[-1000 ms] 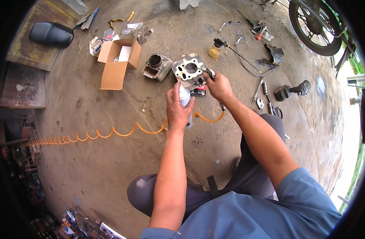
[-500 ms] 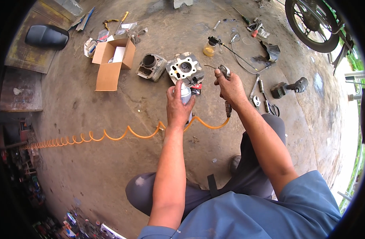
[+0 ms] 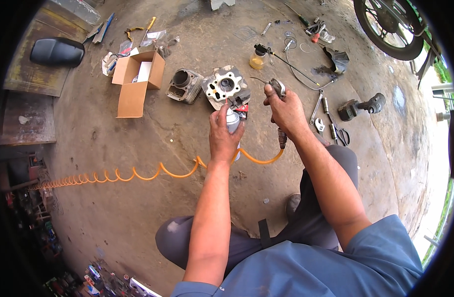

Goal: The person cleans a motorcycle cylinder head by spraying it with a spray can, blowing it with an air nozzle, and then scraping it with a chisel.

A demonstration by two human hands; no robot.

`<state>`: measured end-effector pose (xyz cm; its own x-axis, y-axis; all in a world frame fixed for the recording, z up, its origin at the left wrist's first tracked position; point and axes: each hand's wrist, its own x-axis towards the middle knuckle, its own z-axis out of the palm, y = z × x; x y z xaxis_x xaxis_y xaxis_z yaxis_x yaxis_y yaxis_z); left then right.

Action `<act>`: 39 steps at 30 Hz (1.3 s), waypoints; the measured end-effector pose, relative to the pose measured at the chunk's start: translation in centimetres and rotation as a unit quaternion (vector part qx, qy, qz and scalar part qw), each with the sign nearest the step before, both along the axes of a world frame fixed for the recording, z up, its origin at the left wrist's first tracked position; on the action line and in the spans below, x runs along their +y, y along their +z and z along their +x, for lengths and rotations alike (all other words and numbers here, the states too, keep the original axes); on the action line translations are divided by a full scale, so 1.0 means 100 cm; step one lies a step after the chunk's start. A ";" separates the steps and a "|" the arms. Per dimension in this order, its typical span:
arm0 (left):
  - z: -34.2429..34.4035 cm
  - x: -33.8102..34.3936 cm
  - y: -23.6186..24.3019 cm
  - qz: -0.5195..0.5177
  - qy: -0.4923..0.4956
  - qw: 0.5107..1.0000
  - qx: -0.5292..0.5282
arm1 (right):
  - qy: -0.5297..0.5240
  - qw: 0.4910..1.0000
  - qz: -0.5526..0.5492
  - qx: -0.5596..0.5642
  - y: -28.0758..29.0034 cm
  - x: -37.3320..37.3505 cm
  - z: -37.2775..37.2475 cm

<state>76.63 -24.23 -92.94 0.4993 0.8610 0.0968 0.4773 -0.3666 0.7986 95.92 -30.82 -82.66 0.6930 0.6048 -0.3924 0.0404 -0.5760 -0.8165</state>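
My left hand (image 3: 224,136) is closed round a spray can (image 3: 232,120), its thin straw pointing at the bore of the cylinder head (image 3: 214,86) just beyond. My right hand (image 3: 288,111) grips an air blow gun (image 3: 277,87) whose thin bent nozzle points left, a little away from the head. An orange coiled hose (image 3: 264,161) hangs from the gun's fitting below that hand and runs left over the floor. The cylinder block (image 3: 185,88) stands left of the head. A red-and-black package (image 3: 241,111) lies partly hidden under the head's near edge.
An open cardboard box (image 3: 130,101), black seat (image 3: 56,52), jar with pump top (image 3: 257,60), wrench (image 3: 316,108), impact tool (image 3: 350,111) and several small tools surround the work on the concrete floor (image 3: 113,218). A motorcycle wheel (image 3: 387,34) is at the upper right.
Since a second ago, the blow gun in my right hand has moved right, off the cylinder head, with its hose. My left hand still holds the can near the head.
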 end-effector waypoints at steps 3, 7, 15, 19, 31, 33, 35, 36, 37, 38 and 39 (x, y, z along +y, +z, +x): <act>0.004 -0.001 0.003 -0.010 -0.006 1.000 -0.009 | 0.008 0.999 0.026 -0.023 -0.010 0.001 0.003; 0.005 0.000 0.003 0.016 -0.020 1.000 -0.017 | 0.027 0.999 0.039 -0.026 -0.010 0.001 0.004; 0.005 0.007 0.000 0.018 0.026 0.999 -0.030 | 0.030 0.998 0.044 -0.021 -0.001 0.001 0.001; -0.001 0.011 -0.002 0.029 0.036 0.999 -0.027 | 0.034 0.999 0.032 0.008 0.005 0.003 -0.004; 0.006 0.006 0.016 0.001 0.031 0.999 -0.029 | 0.031 0.997 0.058 0.025 0.010 0.006 -0.004; 0.007 0.005 0.019 -0.010 0.032 0.999 -0.034 | 0.031 0.997 0.064 0.028 0.011 0.007 -0.004; 0.006 0.006 0.020 -0.018 0.035 0.999 -0.037 | 0.024 0.996 0.075 0.029 0.010 0.007 -0.004; 0.005 0.007 0.020 -0.027 0.040 0.997 -0.057 | 0.024 0.996 0.077 0.030 0.010 0.008 -0.005; 0.006 0.006 0.020 -0.038 0.045 0.995 -0.077 | 0.025 0.996 0.075 0.029 0.010 0.008 -0.004; 0.006 0.005 0.021 -0.038 0.045 0.995 -0.077 | 0.026 0.997 0.073 0.027 0.011 0.008 -0.004; 0.006 0.004 0.022 -0.034 0.036 0.996 -0.069 | 0.025 0.997 0.073 0.027 0.012 0.007 -0.003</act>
<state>77.24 -23.82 -90.72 0.4228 0.9007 0.1000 0.3834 -0.2778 0.8808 95.57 -30.12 -81.45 0.6405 0.6912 -0.3347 0.0189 -0.4500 -0.8928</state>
